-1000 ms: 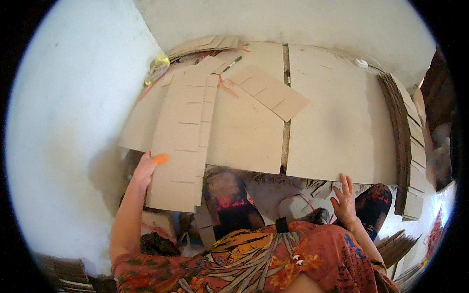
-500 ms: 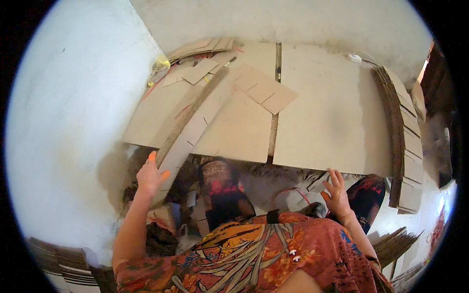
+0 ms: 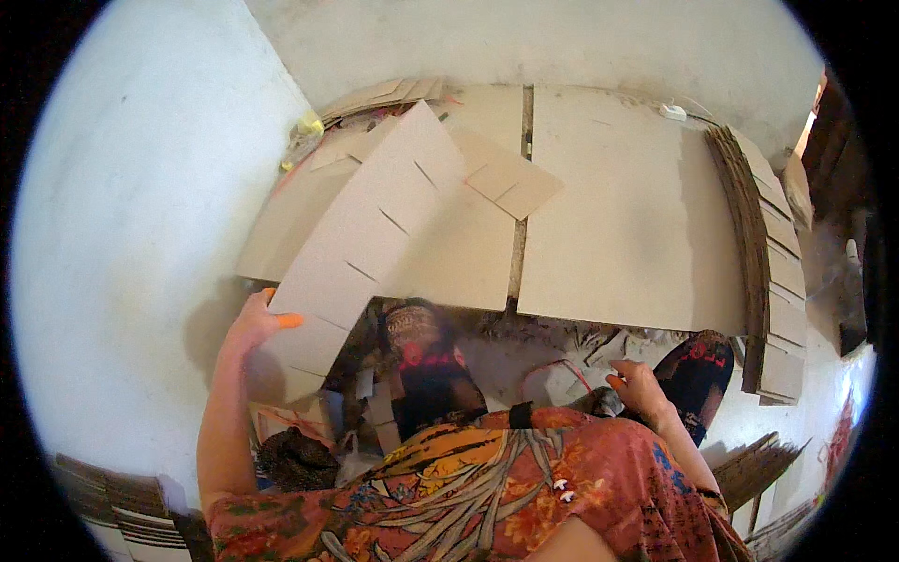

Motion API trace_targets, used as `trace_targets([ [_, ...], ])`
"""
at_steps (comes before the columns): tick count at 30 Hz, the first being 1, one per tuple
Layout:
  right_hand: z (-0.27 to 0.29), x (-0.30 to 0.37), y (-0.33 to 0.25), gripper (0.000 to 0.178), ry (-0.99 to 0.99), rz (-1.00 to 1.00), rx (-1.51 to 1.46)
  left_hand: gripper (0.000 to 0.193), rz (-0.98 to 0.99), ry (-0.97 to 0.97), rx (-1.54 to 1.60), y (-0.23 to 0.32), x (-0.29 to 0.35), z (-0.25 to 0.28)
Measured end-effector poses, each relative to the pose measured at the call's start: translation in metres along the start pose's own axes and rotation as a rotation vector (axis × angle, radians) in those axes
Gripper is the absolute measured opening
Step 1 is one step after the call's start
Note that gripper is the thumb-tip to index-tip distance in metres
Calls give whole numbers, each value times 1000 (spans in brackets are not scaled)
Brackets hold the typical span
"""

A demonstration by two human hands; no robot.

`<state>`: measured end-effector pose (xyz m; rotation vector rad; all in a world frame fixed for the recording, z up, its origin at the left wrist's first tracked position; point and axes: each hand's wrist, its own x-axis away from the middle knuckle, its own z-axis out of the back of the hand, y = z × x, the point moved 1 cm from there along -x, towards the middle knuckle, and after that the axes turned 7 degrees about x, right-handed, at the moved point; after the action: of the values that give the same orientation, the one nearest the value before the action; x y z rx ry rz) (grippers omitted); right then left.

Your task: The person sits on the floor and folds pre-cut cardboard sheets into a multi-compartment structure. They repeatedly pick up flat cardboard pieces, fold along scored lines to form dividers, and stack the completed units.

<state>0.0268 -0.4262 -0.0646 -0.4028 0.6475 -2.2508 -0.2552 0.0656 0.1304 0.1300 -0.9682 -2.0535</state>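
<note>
My left hand (image 3: 260, 320), with orange covers on the thumb and a fingertip, grips the near end of a long slotted cardboard strip (image 3: 361, 229). That strip slants away from me over the left of the board-topped table, its broad face turned up and short slits along one edge. Whether it is one sheet or several cannot be seen. Above my right thigh, just off the table's near edge, my right hand (image 3: 643, 391) is loosely closed, and nothing shows in it. A smaller slotted cardboard piece (image 3: 515, 176) lies flat near the table's middle.
Large flat boards (image 3: 627, 215) cover the table, with a dark gap between them. A long stack of slotted cardboard (image 3: 758, 262) stands along the right side. More cardboard pieces (image 3: 389, 92) lie at the back left. A white plug block (image 3: 672, 112) sits at the back right.
The cardboard in my left hand has tipped from edge-on to showing its broad face. My left hand has shifted slightly left and down. My right hand has drawn back from the table edge, fingers curling.
</note>
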Motion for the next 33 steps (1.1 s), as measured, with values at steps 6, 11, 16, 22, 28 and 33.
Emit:
trace_targets([
  [6,-8,-1,5,29,-4,55,53,67,-24,104,-243,-52,-18,-29],
  [11,-6,-1,2,27,-19,3,54,65,43,111,-92,2,6,-41],
  [16,-9,-7,2,26,-81,39,99,67,-48,115,-124,2,-7,-42],
  [22,-10,1,6,26,-1,47,82,75,-27,217,-330,21,-8,-30],
  [28,-13,-7,4,29,-51,16,90,79,28,157,-491,-8,-26,-37],
  [33,-13,-7,4,31,-77,22,90,68,-22,138,-179,-22,-43,-20],
])
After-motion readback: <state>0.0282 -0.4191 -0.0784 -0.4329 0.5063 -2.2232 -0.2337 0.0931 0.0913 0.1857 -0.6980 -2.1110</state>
